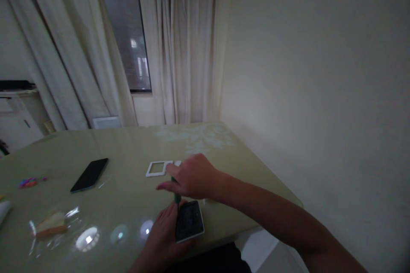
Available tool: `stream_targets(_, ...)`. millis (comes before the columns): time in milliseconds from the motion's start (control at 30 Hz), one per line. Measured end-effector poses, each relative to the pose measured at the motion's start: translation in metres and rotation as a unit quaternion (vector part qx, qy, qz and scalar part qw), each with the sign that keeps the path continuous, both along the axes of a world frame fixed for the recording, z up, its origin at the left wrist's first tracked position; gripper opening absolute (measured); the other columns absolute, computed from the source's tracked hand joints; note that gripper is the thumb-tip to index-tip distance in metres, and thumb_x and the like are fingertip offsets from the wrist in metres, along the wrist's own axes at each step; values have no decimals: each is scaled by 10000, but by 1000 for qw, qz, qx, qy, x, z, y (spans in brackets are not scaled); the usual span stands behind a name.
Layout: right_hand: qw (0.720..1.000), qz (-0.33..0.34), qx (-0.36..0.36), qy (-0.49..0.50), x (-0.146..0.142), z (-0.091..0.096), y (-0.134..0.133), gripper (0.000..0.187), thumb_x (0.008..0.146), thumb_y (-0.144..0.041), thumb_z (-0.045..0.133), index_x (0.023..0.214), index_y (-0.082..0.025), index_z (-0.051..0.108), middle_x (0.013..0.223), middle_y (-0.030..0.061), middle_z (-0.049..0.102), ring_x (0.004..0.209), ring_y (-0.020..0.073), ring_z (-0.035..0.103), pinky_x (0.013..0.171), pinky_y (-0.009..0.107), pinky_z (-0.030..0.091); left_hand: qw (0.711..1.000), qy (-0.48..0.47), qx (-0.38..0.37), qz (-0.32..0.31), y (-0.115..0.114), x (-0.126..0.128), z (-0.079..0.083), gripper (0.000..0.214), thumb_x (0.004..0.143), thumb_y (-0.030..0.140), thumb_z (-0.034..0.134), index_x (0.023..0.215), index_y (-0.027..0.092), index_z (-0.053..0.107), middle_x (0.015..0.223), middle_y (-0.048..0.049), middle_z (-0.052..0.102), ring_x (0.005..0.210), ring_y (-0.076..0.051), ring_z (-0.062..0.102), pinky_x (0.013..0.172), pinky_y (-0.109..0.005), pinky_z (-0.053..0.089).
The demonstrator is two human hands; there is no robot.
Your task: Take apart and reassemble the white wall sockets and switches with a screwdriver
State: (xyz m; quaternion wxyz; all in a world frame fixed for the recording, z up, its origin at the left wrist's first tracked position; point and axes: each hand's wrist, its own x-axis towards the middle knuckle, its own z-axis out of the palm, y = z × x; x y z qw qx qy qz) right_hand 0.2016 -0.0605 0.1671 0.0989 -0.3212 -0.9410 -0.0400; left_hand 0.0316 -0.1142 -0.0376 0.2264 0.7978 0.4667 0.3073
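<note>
My right hand (192,175) is closed around a screwdriver (177,197) with a green handle, its thin shaft pointing down. The shaft meets the upper left edge of a flat, white-edged rectangular device (189,222) with a dark inner face. My left hand (163,232) grips that device from its left side, near the table's front edge. Beyond my right hand lies a white rectangular frame (148,169) with an opening in it; my fingers hide part of its right end. The screwdriver's tip is too small to make out.
A dark smartphone (90,175) lies on the greenish table (128,145), left of the frame. Further left are small colourful pieces (28,182) and a bread slice in clear wrapping (51,225). A wall (304,94) borders the right side; curtains (188,51) hang behind.
</note>
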Motion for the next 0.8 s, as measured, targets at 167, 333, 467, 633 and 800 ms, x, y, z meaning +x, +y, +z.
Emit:
stream_targets(167, 997, 74, -35, 4, -1, 5, 1, 383, 992, -468, 628, 1309, -257, 667, 1144, 68, 813, 959, 250, 757, 699, 296, 469, 1000, -2, 6, 13, -1, 0, 4, 632, 746, 354, 840, 1347, 250, 671, 1275, -123, 767, 1159, -387, 722, 998, -474, 579)
stream_targets(333, 998, 58, -26, -10, 0, 7, 0, 330, 1064, -457, 534, 1248, -234, 693, 1071, 77, 809, 895, 234, 744, 709, 306, 475, 1000, 13, -1, -4, 1, 0, -1, 632, 787, 356, 814, 1387, 267, 633, 1302, -120, 753, 1191, -378, 704, 1024, -485, 556)
stream_targets(467, 999, 50, -5, -16, -2, 6, 0, 500, 951, -562, 676, 1276, -182, 670, 1060, 116, 802, 912, 285, 742, 702, 338, 501, 1000, 16, 3, 3, 3, -2, -8, 581, 791, 381, 805, 1338, 248, 658, 1291, -134, 755, 1196, -398, 703, 1027, -511, 555)
stream_targets(633, 996, 84, -21, 3, -2, 1, 5, 294, 1072, -405, 530, 1238, -218, 685, 1151, 85, 789, 973, 242, 739, 763, 322, 508, 1000, 1, 1, 5, 3, -2, -9, 613, 800, 417, 809, 1372, 256, 655, 1278, -125, 760, 1177, -386, 716, 1019, -491, 578)
stream_targets(800, 990, 123, -39, 57, 0, -6, 8, 496, 952, -431, 685, 1374, -186, 601, 1278, 109, 736, 1046, 263, 721, 786, 341, 542, 999, -37, -1, 20, 0, -15, -23, 806, 687, 452, 932, 1414, 256, 645, 1469, -156, 676, 1401, -467, 581, 1151, -589, 508)
